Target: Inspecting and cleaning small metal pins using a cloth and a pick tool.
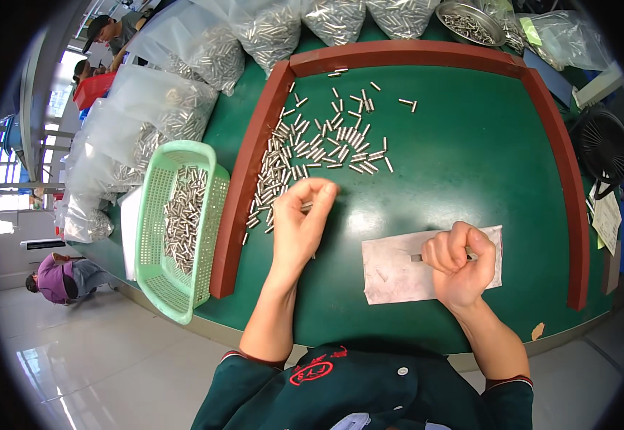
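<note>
Over the right edge of a heap of short metal pins (319,149), my left hand (299,226) is closed, thumb against the curled fingers. Metal glints in the gap below its fingers, but whether the hand grips a pin or one lies behind it I cannot tell. My right hand (461,264) is curled shut above a pale, smudged cloth or paper sheet (391,276). A short metal pin (416,258) shows at the left side of its fingers, and a bit of metal shows near the thumb. The curled fingers hide the rest.
A dark red frame (227,247) borders the green table (498,143) on three sides. Left of it stands a light green basket (155,276) of pins. Clear bags (265,36) of pins and a metal bowl (494,30) line the back; a black fan (602,143) is right.
</note>
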{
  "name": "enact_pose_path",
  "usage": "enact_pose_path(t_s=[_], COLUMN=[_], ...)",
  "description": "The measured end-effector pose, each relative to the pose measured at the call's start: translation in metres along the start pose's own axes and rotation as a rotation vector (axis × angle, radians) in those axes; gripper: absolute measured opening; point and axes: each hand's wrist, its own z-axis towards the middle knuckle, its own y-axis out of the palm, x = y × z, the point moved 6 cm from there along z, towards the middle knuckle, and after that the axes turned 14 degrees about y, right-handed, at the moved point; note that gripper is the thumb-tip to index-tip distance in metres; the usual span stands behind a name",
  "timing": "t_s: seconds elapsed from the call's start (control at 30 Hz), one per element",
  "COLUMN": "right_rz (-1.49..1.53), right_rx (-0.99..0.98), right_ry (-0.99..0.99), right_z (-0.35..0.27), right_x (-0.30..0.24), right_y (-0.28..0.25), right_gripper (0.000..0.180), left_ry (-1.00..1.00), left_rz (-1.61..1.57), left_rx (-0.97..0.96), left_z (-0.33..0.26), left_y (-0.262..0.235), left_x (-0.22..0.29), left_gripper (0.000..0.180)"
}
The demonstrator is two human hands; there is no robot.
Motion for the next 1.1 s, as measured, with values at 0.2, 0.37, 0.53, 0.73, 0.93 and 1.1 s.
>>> enact_pose_path(t_s=[0.2,0.37,0.53,0.73,0.93,1.1], right_rz=[0.001,0.001,0.004,0.001,-0.078,-0.076], right_rx=[-0.007,0.019,0.019,0.031,0.025,0.026], right_ry=[0.001,0.001,0.006,0.001,0.032,0.019], right_z=[0.0,0.0,0.0,0.0,0.001,0.0], right_x=[0.0,0.0,0.0,-0.002,-0.001,0.0], right_y=[0.003,0.002,0.003,-0.002,0.002,-0.001], right_gripper=[0.035,0.033,0.033,0.034,0.034,0.035], left_ry=[0.471,0.455,0.407,-0.252,-0.396,-0.366], left_rz=[0.652,0.727,0.724,-0.633,-0.766,-0.652], left_rx=[0.01,-0.042,-0.005,-0.276,-0.491,-0.513], left_z=[0.015,0.016,0.015,-0.012,-0.043,-0.044], left_y=[0.003,0.012,0.005,0.04,0.07,0.071], left_x=[0.014,0.013,0.012,0.015,0.01,0.007], left_gripper=[0.014,0.009,0.01,0.006,0.007,0.01])
